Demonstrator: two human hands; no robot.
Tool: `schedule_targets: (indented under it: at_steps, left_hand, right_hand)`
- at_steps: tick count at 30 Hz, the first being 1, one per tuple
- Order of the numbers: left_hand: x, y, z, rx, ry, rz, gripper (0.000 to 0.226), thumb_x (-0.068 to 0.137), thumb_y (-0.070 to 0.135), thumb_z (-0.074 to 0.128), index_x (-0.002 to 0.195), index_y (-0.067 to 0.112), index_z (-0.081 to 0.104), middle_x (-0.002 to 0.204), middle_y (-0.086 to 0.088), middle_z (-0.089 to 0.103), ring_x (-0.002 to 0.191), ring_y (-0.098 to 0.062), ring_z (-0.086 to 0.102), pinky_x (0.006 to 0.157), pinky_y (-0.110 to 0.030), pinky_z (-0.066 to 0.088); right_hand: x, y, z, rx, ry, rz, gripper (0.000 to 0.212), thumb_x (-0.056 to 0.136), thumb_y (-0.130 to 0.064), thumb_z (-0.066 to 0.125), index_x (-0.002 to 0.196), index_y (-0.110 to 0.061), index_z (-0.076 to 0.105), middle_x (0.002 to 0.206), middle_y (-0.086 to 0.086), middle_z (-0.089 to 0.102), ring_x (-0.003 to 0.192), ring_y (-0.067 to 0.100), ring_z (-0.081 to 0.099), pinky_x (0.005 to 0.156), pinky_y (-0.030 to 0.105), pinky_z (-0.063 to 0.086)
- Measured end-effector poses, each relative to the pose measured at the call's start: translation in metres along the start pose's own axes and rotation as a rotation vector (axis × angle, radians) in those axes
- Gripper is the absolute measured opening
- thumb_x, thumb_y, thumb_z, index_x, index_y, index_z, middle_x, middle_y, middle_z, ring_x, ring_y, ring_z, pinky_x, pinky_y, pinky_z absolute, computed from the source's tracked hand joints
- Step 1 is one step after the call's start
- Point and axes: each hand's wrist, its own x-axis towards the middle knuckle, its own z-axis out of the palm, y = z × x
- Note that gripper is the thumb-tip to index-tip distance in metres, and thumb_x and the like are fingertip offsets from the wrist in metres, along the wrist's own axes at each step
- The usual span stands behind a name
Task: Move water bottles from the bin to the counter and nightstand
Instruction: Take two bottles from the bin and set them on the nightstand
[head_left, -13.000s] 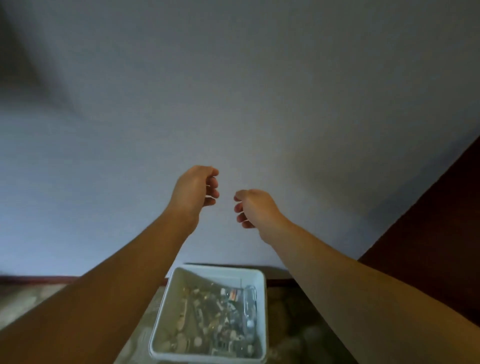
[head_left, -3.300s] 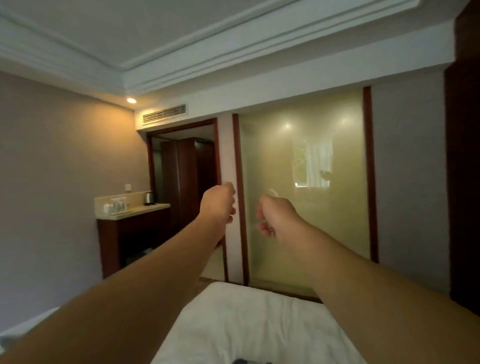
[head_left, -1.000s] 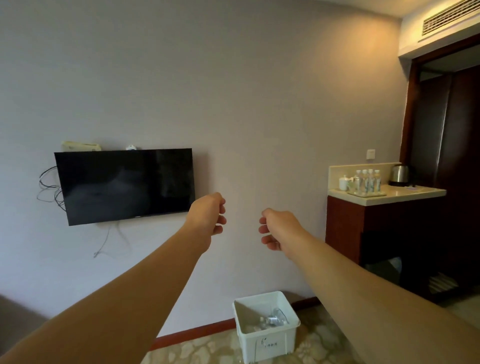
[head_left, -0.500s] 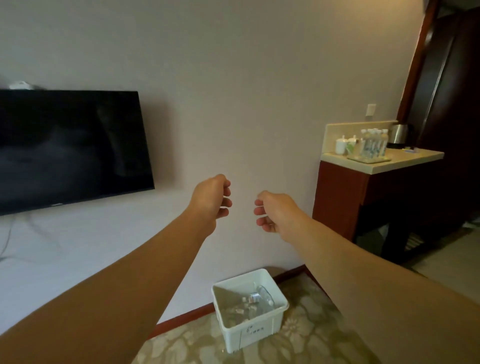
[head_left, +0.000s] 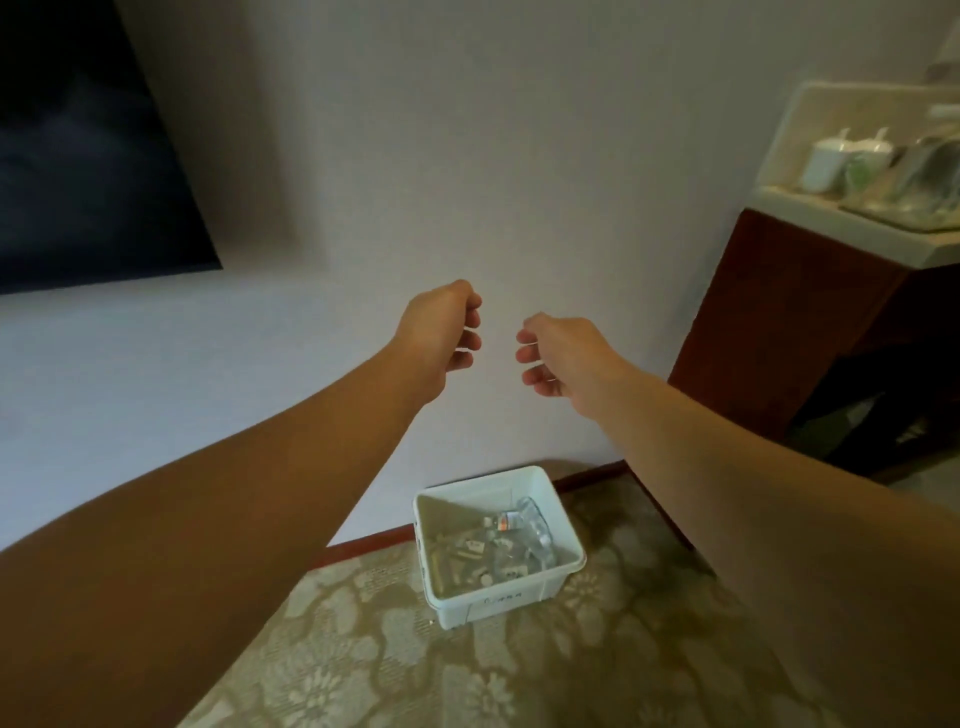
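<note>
Head view: left hand (head_left: 441, 332) and right hand (head_left: 558, 353) hang loosely curled, holding nothing, ready to reach. Water bottles (head_left: 524, 535), seemingly few, lie in the bin (head_left: 496, 605) on the carpet (head_left: 597, 665) by the wall.

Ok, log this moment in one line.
hands: left, right empty, loosely curled | bin: on floor, bottles inside | phase: approaching bin

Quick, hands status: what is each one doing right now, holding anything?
Left hand: fingers loosely curled, holding nothing, raised above the bin.
Right hand: fingers loosely curled, holding nothing.
</note>
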Motion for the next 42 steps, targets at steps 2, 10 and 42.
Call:
schedule_targets:
  at_steps: [2,10,42]
  left_hand:
    - [0.038,-0.024,0.008,0.008,0.009,-0.035,0.014,0.088,0.021,0.052,0.082,0.014,0.063,0.072,-0.001,0.058,0.059,-0.017,0.055,0.057,-0.032,0.047]
    - [0.176,-0.128,0.026,-0.055,0.016,-0.222,0.016,0.090,0.018,0.052,0.078,0.013,0.061,0.067,-0.001,0.056,0.056,-0.018,0.053,0.053,-0.031,0.044]
    - [0.476,-0.896,0.054,1.120,-0.855,-0.617,0.054,0.088,0.018,0.067,0.139,0.023,0.050,0.128,-0.007,0.054,0.110,-0.024,0.056,0.094,-0.041,0.054]
  right_hand:
    - [0.041,0.014,0.005,-0.048,-0.021,0.018,0.023,0.098,-0.030,0.048,0.092,-0.016,0.066,0.083,0.000,0.069,0.057,0.015,0.063,0.048,0.023,0.048]
    - [0.186,0.091,0.042,-0.076,-0.077,0.211,0.022,0.099,-0.029,0.051,0.087,-0.016,0.066,0.077,-0.001,0.067,0.047,0.011,0.060,0.045,0.019,0.048]
    - [0.598,0.774,0.196,-1.251,-1.071,0.228,0.049,0.080,-0.050,0.076,0.117,-0.020,0.066,0.113,0.003,0.067,0.100,0.023,0.067,0.087,0.037,0.057]
